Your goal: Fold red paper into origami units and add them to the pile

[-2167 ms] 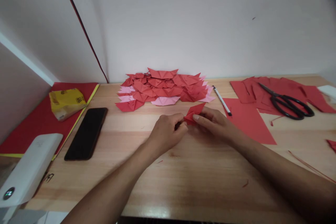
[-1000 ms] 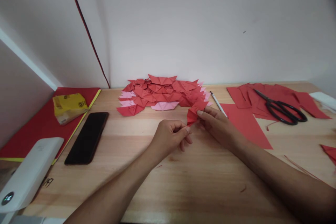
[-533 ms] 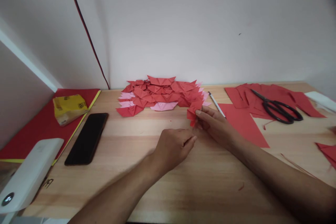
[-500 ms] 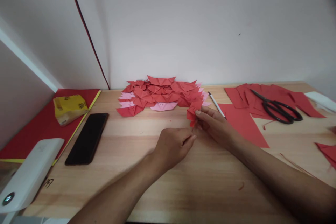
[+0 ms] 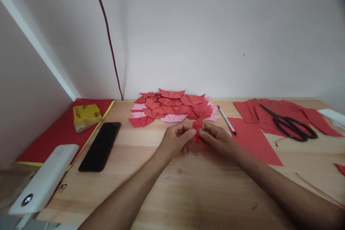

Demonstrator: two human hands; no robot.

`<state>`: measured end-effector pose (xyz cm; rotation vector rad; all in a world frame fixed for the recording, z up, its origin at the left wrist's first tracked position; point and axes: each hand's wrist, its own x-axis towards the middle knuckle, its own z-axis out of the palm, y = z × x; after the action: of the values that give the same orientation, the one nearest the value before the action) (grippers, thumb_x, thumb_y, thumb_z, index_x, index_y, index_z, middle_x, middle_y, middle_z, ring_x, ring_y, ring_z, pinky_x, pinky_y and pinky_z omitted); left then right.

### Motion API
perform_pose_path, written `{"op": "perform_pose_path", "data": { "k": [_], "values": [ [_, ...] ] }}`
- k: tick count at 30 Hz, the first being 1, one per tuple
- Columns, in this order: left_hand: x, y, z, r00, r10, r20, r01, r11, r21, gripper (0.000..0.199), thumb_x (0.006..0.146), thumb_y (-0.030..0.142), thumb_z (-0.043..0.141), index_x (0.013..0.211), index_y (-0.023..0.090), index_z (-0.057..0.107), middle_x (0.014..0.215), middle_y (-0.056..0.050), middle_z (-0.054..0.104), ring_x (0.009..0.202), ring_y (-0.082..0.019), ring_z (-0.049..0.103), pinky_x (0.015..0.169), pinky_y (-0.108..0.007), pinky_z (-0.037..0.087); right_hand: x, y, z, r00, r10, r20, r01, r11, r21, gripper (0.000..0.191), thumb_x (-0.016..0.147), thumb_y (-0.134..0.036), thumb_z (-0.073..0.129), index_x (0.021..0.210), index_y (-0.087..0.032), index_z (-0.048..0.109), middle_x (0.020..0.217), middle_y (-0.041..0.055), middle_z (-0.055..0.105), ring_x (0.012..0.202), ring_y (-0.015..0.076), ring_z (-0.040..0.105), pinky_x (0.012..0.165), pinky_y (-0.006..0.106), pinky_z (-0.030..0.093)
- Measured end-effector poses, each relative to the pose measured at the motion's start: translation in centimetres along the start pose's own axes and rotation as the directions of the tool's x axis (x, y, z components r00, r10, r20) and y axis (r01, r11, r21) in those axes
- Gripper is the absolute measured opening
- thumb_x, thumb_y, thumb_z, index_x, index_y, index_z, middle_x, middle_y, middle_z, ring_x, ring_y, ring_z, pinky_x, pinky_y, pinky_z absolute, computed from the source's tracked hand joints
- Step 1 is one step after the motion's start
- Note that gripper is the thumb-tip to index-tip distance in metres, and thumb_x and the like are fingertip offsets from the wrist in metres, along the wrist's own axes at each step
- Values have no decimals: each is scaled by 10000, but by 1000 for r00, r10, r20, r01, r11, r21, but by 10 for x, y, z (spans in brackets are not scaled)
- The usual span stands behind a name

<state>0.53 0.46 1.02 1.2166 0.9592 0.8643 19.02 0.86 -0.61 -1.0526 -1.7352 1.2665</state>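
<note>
Left hand (image 5: 176, 139) and right hand (image 5: 219, 140) together, both pinching small red folded-paper piece (image 5: 197, 125), in front of heap of red and pink folded-paper figures (image 5: 172, 109) on pale wooden desk (image 5: 194, 190). Right of heap: black-handled metal scissors (image 5: 283, 117). Left of heap: black rectangular phone (image 5: 99, 147).

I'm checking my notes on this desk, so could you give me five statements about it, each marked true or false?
1. The left hand and right hand both touch a folded red paper. True.
2. The right hand grips the scissors. False: the scissors lie partly on loose red pieces.
3. The white pen reaches onto a flat red sheet. True.
4. The phone lies on the yellow packet. False: the phone lies on the wooden table.
5. Pink pieces show among the red ones by the wall. True.
</note>
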Motion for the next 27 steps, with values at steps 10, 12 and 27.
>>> {"op": "perform_pose_path", "data": {
  "k": [10, 12, 27],
  "values": [
    [0, -1, 2, 1000, 0, -27, -1, 998, -56, 264, 704, 341, 670, 804, 106, 605, 664, 0, 565, 498, -66, 474, 421, -178, 380, -1, -4, 4, 1000, -1, 27, 3, 997, -79, 260, 901, -410, 477, 757, -199, 523, 711, -6, 511, 605, 124, 455, 569, 246, 366],
    [-1, -1, 2, 999, 13, -41, -15, 999, -50, 264, 708, 343, 664, 801, 103, 609, 682, -8, 574, 504, -66, 473, 427, -180, 378, -2, -4, 5, 1000, 12, 28, -9, 997, -83, 258, 903, -410, 474, 758, -201, 522, 704, -8, 509, 609, 127, 456, 573, 248, 367],
    [-1, -6, 3, 995, 62, -76, -49, 985, 165, 205, 727, 286, 605, 604, 141, 527, 539, 37, 481, 499, -72, 416, 487, -196, 303, -1, -2, 10, 994, -55, -94, 53, 998, -22, 159, 868, -359, 536, 819, -209, 555, 802, 18, 557, 740, 164, 525, 695, 296, 434]
  ]
}}
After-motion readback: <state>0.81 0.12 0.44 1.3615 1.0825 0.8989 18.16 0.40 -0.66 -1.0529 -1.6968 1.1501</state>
